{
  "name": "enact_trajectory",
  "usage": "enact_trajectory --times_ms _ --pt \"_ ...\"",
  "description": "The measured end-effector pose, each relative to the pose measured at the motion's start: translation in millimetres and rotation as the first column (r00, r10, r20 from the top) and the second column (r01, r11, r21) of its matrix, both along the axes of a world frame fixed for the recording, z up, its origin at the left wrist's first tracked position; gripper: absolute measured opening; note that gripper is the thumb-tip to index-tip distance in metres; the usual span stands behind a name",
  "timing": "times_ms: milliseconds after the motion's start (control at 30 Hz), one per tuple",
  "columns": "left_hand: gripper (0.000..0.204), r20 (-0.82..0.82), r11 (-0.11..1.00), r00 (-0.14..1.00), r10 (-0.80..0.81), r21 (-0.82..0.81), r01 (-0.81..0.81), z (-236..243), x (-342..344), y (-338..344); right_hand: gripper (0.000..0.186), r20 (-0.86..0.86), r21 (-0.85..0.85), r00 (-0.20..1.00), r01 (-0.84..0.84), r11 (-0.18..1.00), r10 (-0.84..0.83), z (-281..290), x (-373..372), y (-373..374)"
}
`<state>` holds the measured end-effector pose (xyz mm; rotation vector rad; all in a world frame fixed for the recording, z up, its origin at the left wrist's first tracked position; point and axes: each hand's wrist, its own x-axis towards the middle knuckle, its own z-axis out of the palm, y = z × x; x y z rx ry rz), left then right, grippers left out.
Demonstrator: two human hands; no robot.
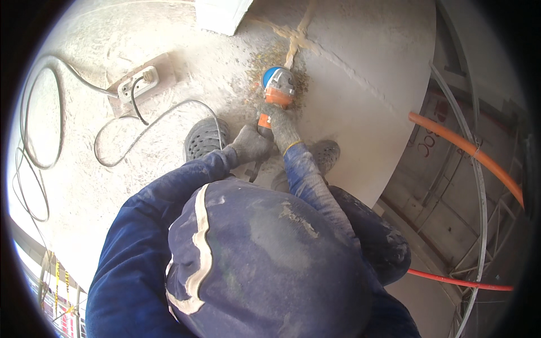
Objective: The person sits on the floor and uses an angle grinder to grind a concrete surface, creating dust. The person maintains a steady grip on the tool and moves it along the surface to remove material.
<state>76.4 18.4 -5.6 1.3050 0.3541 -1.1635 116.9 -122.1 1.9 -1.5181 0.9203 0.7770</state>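
An orange and grey angle grinder (278, 94) with a blue disc-shaped part at its head rests against the pale, dusty surface, where it meets a tan seam. My right hand (280, 125), in a grey knit glove, is wrapped round the grinder's body just behind the head. Close behind it, my left hand (251, 145), in a similar glove, is closed round the rear of the tool. Brown grit and dust (253, 65) lie scattered around the grinder head. The contact under the disc is hidden.
A white power strip (138, 84) sits on a board at left, with looping grey cable (59, 112) beside it. Dark perforated clogs (207, 139) stand near my hands. At right, the surface drops off at an edge (407, 147), beyond which run an orange pipe (468, 147) and metal framing.
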Motion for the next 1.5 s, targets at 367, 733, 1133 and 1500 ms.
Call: enact_trajectory --times_ms 367,733,1133,1500 --pt "0.074 0.043 0.991 0.993 -0.107 -0.072 0.110 33.9 3.2 -18.5 0.051 0.217 -0.136 0.950 0.257 0.957 -0.225 19.1 -33.3 -26.3" --pt "0.073 0.127 0.997 0.992 0.026 -0.077 -0.016 3.1 -5.5 -30.6 0.056 0.192 -0.149 0.971 0.172 0.974 -0.142 34.1 -7.7 -15.2" --pt "0.058 -0.062 0.994 0.996 0.057 -0.092 -0.062 3.5 2.3 -12.7 0.061 0.065 -0.130 0.995 0.078 0.988 -0.070 26.2 -1.1 -7.3" --pt "0.062 0.049 0.993 0.999 -0.010 -0.120 0.015 20.9 1.2 -12.3 0.064 0.182 -0.076 0.959 0.235 0.969 -0.218 27.8 -16.4 -8.6"
